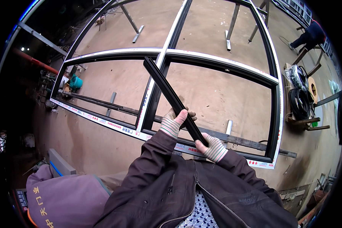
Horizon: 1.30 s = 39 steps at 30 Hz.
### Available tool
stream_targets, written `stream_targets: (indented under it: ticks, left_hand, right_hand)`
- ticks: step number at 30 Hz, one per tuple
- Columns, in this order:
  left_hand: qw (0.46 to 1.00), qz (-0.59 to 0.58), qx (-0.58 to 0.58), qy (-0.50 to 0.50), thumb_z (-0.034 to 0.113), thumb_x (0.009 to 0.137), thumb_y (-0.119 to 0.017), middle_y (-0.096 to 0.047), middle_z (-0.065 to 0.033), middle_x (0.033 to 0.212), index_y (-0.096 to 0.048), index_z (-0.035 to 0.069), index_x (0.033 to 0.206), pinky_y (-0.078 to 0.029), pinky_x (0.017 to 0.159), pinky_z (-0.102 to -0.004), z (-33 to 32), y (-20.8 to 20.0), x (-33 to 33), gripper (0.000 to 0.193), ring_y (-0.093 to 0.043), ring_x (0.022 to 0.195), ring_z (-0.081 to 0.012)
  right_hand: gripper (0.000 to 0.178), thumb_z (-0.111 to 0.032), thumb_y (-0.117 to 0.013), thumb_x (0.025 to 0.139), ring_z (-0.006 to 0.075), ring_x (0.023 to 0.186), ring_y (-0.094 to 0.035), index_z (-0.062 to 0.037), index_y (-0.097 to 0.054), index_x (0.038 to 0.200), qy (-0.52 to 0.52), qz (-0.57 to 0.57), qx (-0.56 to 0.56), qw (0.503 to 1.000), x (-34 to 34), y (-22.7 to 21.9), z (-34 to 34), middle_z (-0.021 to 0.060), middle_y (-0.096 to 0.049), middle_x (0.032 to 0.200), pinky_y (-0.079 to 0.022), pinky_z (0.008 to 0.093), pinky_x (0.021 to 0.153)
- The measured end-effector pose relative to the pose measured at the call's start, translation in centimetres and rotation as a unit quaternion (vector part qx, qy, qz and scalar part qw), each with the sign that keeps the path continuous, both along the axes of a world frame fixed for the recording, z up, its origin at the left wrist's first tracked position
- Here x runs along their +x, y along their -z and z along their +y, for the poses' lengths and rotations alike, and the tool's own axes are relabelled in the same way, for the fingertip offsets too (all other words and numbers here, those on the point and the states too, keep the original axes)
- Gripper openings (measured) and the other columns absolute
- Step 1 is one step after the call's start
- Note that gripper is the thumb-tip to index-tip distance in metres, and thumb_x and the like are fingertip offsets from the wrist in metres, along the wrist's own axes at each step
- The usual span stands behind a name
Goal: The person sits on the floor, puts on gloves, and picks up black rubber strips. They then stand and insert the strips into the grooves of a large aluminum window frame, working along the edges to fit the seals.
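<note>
A black grooved profile strip [164, 85] slants across the middle of the view, its far end over the crossing of a large window frame [224, 60]. My left hand [175, 121], in a striped fingerless glove, is closed around the strip below its middle. At the near end, my right hand [212, 146], gloved the same way, grips the strip with thumb and fingers. The frame has black inner edges and white printed film on its faces. It lies in front of me, divided by bars into several openings.
Dark support rails [231, 138] run beneath the frame. At right, coiled black gasket [299, 103] and a cardboard reel [312, 90] rest on a wooden stand. A person [311, 36] is at the far right. A teal bucket [76, 81] stands at left; purple cloth [66, 197] lies near me.
</note>
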<state>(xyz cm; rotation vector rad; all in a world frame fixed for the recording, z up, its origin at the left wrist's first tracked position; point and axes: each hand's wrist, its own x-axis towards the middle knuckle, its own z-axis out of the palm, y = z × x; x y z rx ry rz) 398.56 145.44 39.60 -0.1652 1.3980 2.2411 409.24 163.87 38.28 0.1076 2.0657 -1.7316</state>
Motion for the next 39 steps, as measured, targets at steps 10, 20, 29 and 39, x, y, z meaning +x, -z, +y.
stream_targets:
  ticks: [10, 20, 29, 39]
  left_hand:
    - [0.998, -0.016, 0.005, 0.059, 0.027, 0.096, -0.067, -0.068, -0.0209, 0.112, -0.054, 0.001, 0.122, -0.061, 0.086, -0.0461, -2.7, 1.1, -2.8, 0.039, -0.07, 0.1, -0.0338]
    - [0.983, -0.045, -0.045, 0.172, 0.025, 0.097, -0.065, -0.066, -0.0227, 0.117, -0.05, 0.001, 0.124, -0.062, 0.085, -0.0476, -8.3, 0.9, -7.8, 0.039, -0.068, 0.105, -0.0358]
    - [0.975, 0.001, 0.048, 0.216, 0.041, 0.087, -0.076, -0.068, -0.0174, 0.113, -0.053, 0.003, 0.126, -0.06, 0.089, -0.0463, -13.4, 3.9, -10.7, 0.059, -0.068, 0.108, -0.031]
    - [0.987, -0.045, 0.127, 0.091, 0.021, 0.093, -0.071, -0.063, -0.0158, 0.103, -0.051, 0.006, 0.11, -0.061, 0.082, -0.0428, -15.2, 3.3, -12.3, 0.03, -0.069, 0.093, -0.0283]
  right_hand:
    - [0.037, -0.04, -0.051, 0.103, 0.0185, 0.071, -0.064, -0.0041, -0.06, 0.112, 0.03, 0.029, 0.066, 0.997, -1.2, -1.0, -2.2, 0.0105, -0.065, 0.077, -0.052, 0.0341, 0.068]
    - [0.031, -0.032, -0.058, 0.101, 0.0091, 0.075, -0.054, -0.0022, -0.06, 0.11, 0.092, 0.088, 0.1, 0.987, -3.0, 0.4, -8.9, 0.0017, -0.06, 0.08, -0.048, 0.0287, 0.069]
    - [0.033, -0.034, -0.049, 0.105, 0.0136, 0.079, -0.055, -0.0035, -0.062, 0.101, 0.154, 0.04, 0.01, 0.987, -4.1, 1.1, -14.5, 0.0046, -0.061, 0.082, -0.047, 0.0306, 0.076]
    - [0.035, -0.037, -0.046, 0.106, 0.01, 0.061, -0.06, -0.0029, -0.052, 0.106, 0.371, 0.009, -0.019, 0.929, -4.8, 1.4, -16.0, 0.007, -0.064, 0.077, -0.051, 0.0261, 0.058]
